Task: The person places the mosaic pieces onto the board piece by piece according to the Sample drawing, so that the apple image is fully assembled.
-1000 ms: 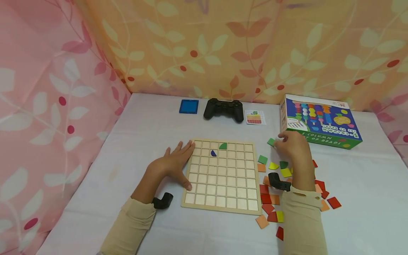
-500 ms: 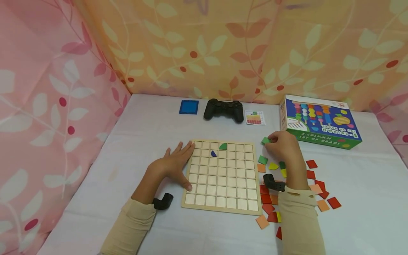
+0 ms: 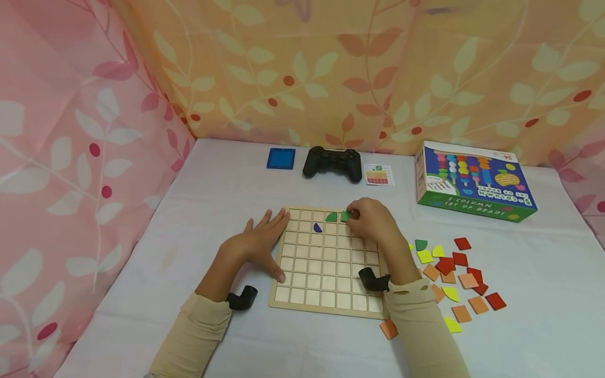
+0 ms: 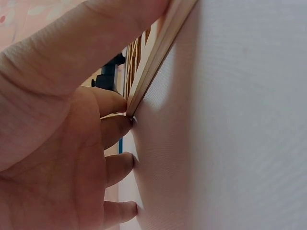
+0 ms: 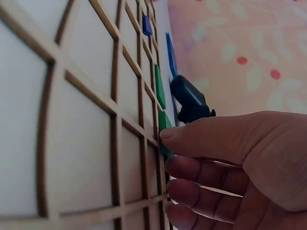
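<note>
A wooden grid board (image 3: 314, 267) lies flat on the white cloth. At its top row my right hand (image 3: 375, 221) pinches a green square tile (image 3: 345, 216) between thumb and fingers, over a cell right of a green quarter-round tile (image 3: 331, 217). The right wrist view shows the thumb (image 5: 201, 136) on the green tile's near side. One row down sits a small dark blue piece (image 3: 317, 228). My left hand (image 3: 252, 247) rests at the board's left edge with fingers spread. In the left wrist view, the thumb and a fingertip touch the wooden rim (image 4: 156, 57).
Several red, orange, yellow and green tiles (image 3: 446, 265) lie scattered right of the board, partly under the right forearm. Behind stand a blue square tray (image 3: 281, 158), a black game controller (image 3: 332, 163), a pattern card (image 3: 378, 175) and a bead-set box (image 3: 475, 181).
My right hand has carried the green square tile leftward from near the box to the board's top row. My left hand has stayed in place at the left edge.
</note>
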Demonstrator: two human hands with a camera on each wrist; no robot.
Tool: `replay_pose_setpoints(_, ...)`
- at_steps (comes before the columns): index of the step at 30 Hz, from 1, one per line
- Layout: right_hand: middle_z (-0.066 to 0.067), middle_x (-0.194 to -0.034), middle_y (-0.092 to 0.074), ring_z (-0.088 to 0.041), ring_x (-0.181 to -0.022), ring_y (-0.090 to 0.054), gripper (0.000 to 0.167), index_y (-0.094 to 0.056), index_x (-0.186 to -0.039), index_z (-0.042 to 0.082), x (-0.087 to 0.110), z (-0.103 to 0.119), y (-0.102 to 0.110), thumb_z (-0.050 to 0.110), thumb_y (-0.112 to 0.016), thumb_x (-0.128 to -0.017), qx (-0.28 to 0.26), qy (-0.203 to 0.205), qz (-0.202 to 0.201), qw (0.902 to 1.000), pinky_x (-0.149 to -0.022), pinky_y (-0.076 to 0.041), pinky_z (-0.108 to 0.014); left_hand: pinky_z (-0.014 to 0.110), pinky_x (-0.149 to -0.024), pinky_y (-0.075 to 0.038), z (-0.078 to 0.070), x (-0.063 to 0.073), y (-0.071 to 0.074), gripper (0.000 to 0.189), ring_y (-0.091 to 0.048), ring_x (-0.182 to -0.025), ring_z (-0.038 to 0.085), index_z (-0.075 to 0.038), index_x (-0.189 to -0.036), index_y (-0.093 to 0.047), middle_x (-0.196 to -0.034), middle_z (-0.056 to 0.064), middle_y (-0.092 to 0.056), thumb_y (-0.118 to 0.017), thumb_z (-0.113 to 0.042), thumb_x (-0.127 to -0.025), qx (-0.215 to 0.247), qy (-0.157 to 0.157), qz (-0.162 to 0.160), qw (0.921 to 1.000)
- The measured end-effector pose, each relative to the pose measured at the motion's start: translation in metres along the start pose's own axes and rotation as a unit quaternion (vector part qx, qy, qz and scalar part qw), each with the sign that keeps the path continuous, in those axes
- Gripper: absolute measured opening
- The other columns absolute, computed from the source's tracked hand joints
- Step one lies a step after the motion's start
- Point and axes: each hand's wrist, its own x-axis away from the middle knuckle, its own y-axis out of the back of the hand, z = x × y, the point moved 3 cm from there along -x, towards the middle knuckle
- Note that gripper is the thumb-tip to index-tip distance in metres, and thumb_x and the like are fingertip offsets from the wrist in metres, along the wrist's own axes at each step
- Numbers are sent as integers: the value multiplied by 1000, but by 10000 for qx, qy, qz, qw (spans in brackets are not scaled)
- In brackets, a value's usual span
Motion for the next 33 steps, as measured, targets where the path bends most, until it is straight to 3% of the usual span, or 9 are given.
replay_pose_setpoints(7, -13, -96, -68, -28, -87, -58, 24, -75, -108, -1, 1, 8, -5, 3, -67, -87, 61, 169, -70, 9998, -82, -50, -45, 64, -116, 3, -2, 1, 1, 149, 10, -152, 32, -12, -162, -4, -168, 5, 4, -95, -56, -54, 14, 29, 9, 10000)
replay_pose_setpoints(13, -13, -98, -69, -29, -90, -60, 25, -72, -114, -2, 7, 3, 7, 3, -62, -91, -199, 322, 252, 9990, -84, -51, -48, 63, -116, 4, -3, 2, -2, 148, 10, -152, 31, -13, -162, -4, -168, 5, 4, -95, -56, -54, 56, 44, 8, 10000)
replay_pose_setpoints(15, -14, -100, -68, -31, -91, -60, 24, -72, -114, -2, 14, -4, 21, 5, -61, -94, -318, 199, 318, 9988, -84, -51, -48, 63, -116, 4, -3, 2, -2, 148, 10, -152, 31, -13, -162, -4, -168, 5, 4, -95, -56, -54, 70, 46, -3, 10000)
replay_pose_setpoints(18, -16, -100, -67, -32, -89, -59, 20, -71, -110, -2, 28, -21, 44, 9, -63, -95, -309, -307, 458, 9980, -79, -53, -47, 63, -116, 3, -3, 3, -2, 148, 10, -152, 31, -13, -162, -4, -168, 5, 5, -95, -56, -54, 51, 38, 2, 10000)
replay_pose_setpoints(22, -16, -97, -64, -30, -83, -57, 21, -71, -106, -2, 45, -44, 61, 14, -69, -92, -127, -995, 1085, 9890, -71, -53, -42, 63, -116, 3, -2, 5, -1, 148, 10, -152, 32, -12, -162, -3, -167, 6, 5, -95, -55, -55, 8, 53, 14, 10000)
replay_pose_setpoints(26, -13, -94, -65, -27, -80, -58, 24, -72, -103, 1, 46, -56, 56, 18, -75, -86, -125, -1165, 1644, 9794, -68, -53, -39, 64, -116, 3, 0, 5, -1, 148, 10, -151, 32, -12, -162, -3, -167, 6, 5, -95, -56, -55, 12, 98, 10, 10000)
replay_pose_setpoints(33, -11, -87, -62, -28, -78, -56, 22, -69, -94, 3, 37, -54, 40, 18, -79, -83, -150, -1352, 1665, 9766, -64, -50, -37, 63, -116, 3, 0, 1, 0, 148, 11, -151, 32, -13, -162, -2, -168, 5, 5, -95, -57, -56, 9, 31, 7, 10000)
